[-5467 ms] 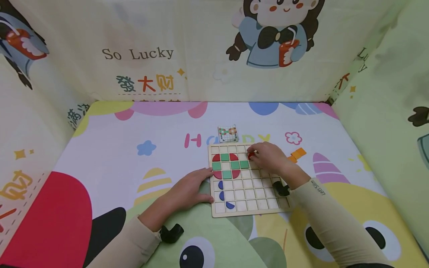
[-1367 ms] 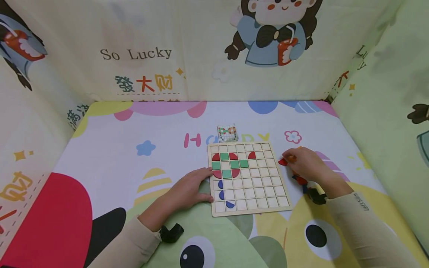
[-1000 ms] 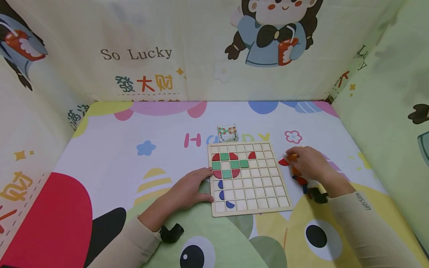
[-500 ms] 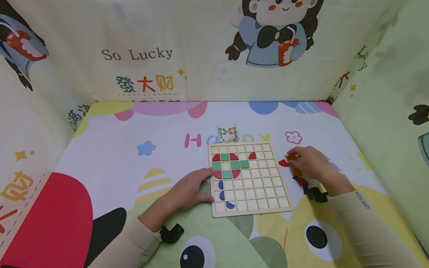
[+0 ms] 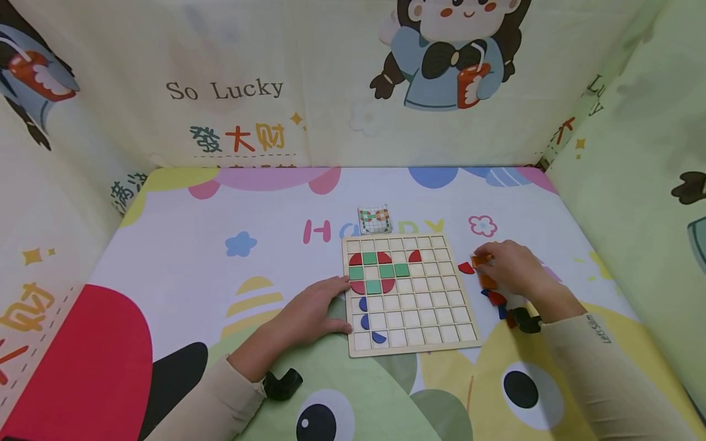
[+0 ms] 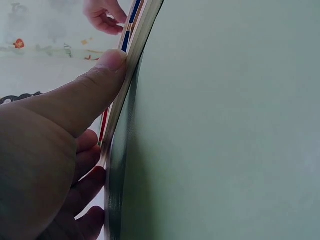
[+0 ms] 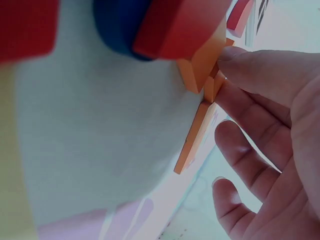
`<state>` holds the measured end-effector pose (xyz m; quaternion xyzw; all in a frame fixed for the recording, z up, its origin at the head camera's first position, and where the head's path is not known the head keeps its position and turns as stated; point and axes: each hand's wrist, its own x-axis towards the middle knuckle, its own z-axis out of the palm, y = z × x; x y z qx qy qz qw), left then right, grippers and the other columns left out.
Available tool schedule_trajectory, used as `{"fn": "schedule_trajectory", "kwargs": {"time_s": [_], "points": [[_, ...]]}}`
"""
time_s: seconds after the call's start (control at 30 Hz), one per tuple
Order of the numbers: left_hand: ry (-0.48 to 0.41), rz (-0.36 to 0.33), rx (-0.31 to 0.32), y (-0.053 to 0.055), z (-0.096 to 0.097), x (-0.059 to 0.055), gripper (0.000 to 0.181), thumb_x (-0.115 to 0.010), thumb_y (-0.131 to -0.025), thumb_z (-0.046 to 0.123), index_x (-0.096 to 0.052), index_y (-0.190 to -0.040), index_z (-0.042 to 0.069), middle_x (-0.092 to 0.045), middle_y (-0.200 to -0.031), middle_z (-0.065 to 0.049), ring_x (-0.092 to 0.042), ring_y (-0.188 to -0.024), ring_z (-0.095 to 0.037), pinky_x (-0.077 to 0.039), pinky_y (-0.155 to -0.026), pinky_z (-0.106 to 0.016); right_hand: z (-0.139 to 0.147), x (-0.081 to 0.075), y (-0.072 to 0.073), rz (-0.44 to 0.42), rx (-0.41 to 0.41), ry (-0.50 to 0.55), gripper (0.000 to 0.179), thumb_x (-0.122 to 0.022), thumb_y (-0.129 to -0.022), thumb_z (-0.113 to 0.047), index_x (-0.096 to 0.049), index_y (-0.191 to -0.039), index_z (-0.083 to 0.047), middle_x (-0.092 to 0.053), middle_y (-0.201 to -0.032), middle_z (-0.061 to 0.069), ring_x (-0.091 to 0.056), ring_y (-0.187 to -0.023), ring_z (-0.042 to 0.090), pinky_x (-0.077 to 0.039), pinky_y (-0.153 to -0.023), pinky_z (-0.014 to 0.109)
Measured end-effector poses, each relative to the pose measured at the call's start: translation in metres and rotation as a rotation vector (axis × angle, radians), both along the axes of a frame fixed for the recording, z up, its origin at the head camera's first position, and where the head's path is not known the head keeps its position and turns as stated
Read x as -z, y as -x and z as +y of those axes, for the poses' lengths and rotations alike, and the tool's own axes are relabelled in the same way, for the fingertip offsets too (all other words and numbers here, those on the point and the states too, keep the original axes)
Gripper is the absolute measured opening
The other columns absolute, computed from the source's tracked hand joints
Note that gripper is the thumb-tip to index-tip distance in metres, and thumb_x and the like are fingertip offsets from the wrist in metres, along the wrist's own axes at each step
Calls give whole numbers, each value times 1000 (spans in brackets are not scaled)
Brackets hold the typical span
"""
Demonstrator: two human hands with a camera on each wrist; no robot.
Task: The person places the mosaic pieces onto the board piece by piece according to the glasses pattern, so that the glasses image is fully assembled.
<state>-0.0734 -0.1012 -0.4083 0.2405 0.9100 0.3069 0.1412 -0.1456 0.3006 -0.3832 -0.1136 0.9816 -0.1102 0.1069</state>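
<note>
A wooden grid board lies on the table with red quarter-circles, green squares and blue half-circles in its cells. My left hand rests against the board's left edge, fingers near the upper part and thumb lower down. Right of the board, my right hand pinches an orange tile between thumb and index finger. The other fingers are spread in the right wrist view. More orange tiles lie beside the fingertips. A loose red quarter-circle sits just left of them.
A small pattern card stands behind the board. Red and blue pieces lie in a pile under the right wrist, partly hidden. Printed cloth covers the table and surrounding walls.
My right hand has left the board's upper right, where a red quarter-circle now lies, for the loose pieces. It moved off the loose red quarter-circle onto the orange tiles. The left hand stays put.
</note>
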Motion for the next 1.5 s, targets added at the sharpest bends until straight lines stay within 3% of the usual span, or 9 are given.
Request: {"fn": "schedule_trajectory", "kwargs": {"time_s": [0.17,0.43,0.67,0.93,1.23,1.5], "points": [[-2,-3,-3,0,0,1,78,-85,-81,33,-50,-145,6,-45,-153,-7,-37,-142,-29,-35,-113,-46,-2,-1,1,24,-23,-34,32,-72,-91,-16,-69,-118,2,-67,-103,18,-56,-94,37,-51,-83,54],[-4,-1,1,0,0,1,78,-85,-81,32,-50,-146,6,-45,-153,-7,-38,-142,-29,-35,-113,-46,-9,-7,0,26,-28,55,29,-69,-94,-16,-70,-117,1,-66,-104,18,-54,-95,37,-48,-89,56],[-11,-8,-1,-1,0,0,78,-85,-81,32,-50,-146,6,-45,-153,-8,-38,-142,-30,-35,-113,-47,-22,-9,3,83,-123,74,24,-70,-93,-14,-72,-113,0,-70,-100,13,-57,-92,33,-49,-85,52],[-7,-6,4,0,0,0,79,-85,-81,33,-50,-146,7,-44,-153,-7,-36,-143,-30,-35,-113,-47,-39,-8,7,97,-174,63,22,-72,-92,-14,-73,-111,-2,-71,-104,12,-57,-98,34,-47,-90,53],[2,-11,1,-1,0,-1,79,-85,-81,34,-49,-147,7,-44,-154,-7,-36,-143,-30,-34,-114,-47,-56,-7,14,110,-229,87,20,-74,-90,-12,-75,-107,-4,-72,-97,4,-55,-92,29,-48,-81,44],[3,-6,3,-1,0,0,79,-84,-82,34,-49,-147,8,-43,-154,-7,-36,-143,-30,-34,-114,-47,-66,-5,19,104,-252,45,15,-72,-91,-11,-76,-105,-9,-69,-94,2,-56,-93,28,-50,-80,44]]}}
